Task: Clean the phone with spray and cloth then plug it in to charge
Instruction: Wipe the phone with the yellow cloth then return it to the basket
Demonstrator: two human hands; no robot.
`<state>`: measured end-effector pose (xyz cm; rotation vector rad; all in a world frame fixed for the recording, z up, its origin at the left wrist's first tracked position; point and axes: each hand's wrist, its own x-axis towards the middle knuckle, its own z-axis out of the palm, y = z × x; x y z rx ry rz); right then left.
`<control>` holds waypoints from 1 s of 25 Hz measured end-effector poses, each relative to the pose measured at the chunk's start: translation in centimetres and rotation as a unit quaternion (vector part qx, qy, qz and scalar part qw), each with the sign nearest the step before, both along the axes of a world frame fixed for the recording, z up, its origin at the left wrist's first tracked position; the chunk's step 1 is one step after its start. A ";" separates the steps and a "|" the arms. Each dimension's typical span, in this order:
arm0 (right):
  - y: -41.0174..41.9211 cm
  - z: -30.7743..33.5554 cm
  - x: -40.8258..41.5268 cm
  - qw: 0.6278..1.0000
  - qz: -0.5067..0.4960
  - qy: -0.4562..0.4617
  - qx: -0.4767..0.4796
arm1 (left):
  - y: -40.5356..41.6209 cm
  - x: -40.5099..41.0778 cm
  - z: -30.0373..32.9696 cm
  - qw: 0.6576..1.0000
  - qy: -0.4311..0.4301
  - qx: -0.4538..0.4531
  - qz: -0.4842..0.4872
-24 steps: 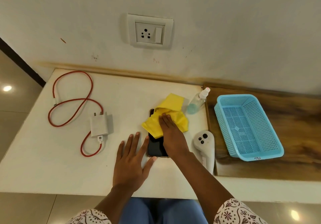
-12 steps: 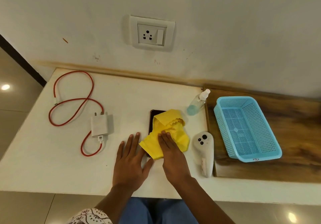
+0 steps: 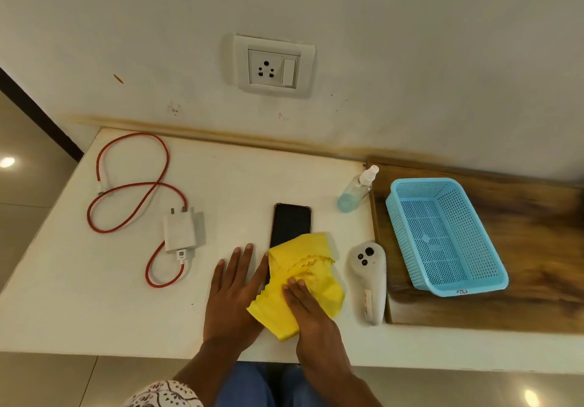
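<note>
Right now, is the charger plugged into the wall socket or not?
Not plugged in. The charger lies flat on the white table, its pins bare, and the wall socket above is empty.

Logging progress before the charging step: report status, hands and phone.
Left hand flat on table, bracing phone. Right hand pressing yellow cloth on phone's near end. Charger lies unplugged, wall socket free. Nothing in the way.

Left sleeve (image 3: 164, 394): white, dark floral print. Both hands (image 3: 235, 293) bare. Blue trousers (image 3: 252, 384) below table (image 3: 94, 296) edge.
</note>
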<state>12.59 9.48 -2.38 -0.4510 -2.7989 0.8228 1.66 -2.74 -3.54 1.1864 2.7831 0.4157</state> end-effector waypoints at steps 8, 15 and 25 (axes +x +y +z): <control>-0.7 8.1 2.9 0.837 -0.203 -0.182 -0.474 | 0.2 0.1 0.6 0.999 -0.023 0.022 0.024; 5.5 17.7 5.5 0.829 -0.292 -0.082 -0.471 | 0.3 0.3 0.5 0.999 -0.015 0.006 0.029; 5.4 14.3 -6.0 0.926 -0.317 0.087 -0.185 | 0.2 0.2 0.4 1.000 -0.004 0.005 0.027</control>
